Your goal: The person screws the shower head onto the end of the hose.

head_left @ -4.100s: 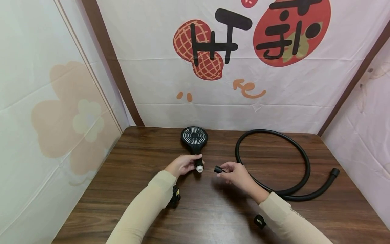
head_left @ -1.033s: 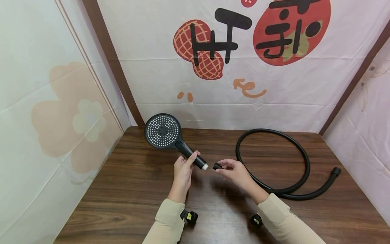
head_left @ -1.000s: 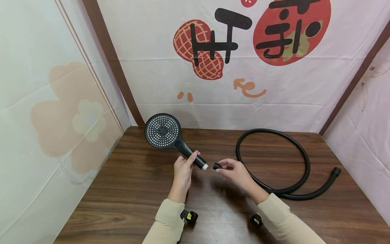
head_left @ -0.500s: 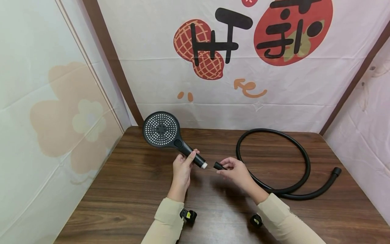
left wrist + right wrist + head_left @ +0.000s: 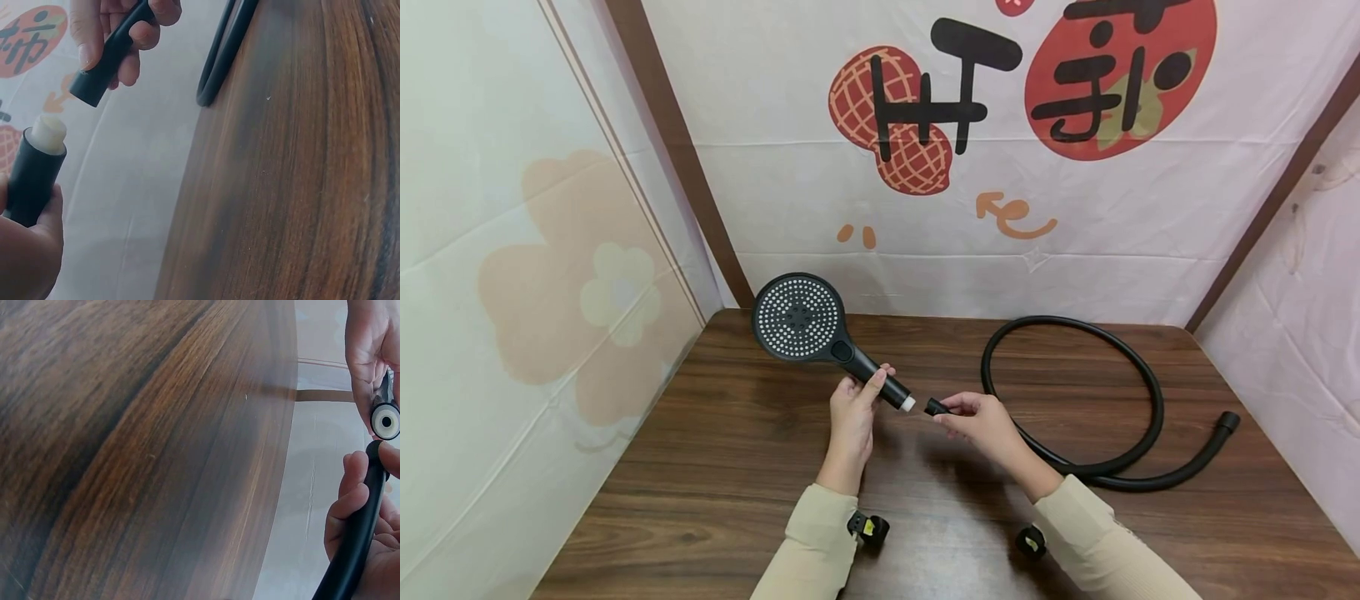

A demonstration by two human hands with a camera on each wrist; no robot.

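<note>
My left hand (image 5: pixel 852 419) grips the handle of a black shower head (image 5: pixel 798 317), its round, white-dotted face toward me and tilted to the upper left. From the handle's lower end a white connector (image 5: pixel 49 132) sticks out, pointing right. Thumb and fingers of my right hand (image 5: pixel 981 423) pinch one end of a black shower hose (image 5: pixel 100 75) just behind its end fitting. In the left wrist view a small gap separates fitting and connector. The right wrist view shows the hose (image 5: pixel 353 544) running along my right fingers, with the connector's round opening (image 5: pixel 386 421) beyond.
The rest of the hose lies in a large loop (image 5: pixel 1159 408) on the right of the brown wooden table (image 5: pixel 700 500); its other end fitting (image 5: pixel 1228 421) rests near the right edge. A white printed cloth (image 5: pixel 760 192) hangs behind. Black straps (image 5: pixel 868 528) sit at both wrists.
Over four seconds the left hand has raised the shower head and swung its face left, so the connector points at the hose end. In the last second both hands shifted only slightly.
</note>
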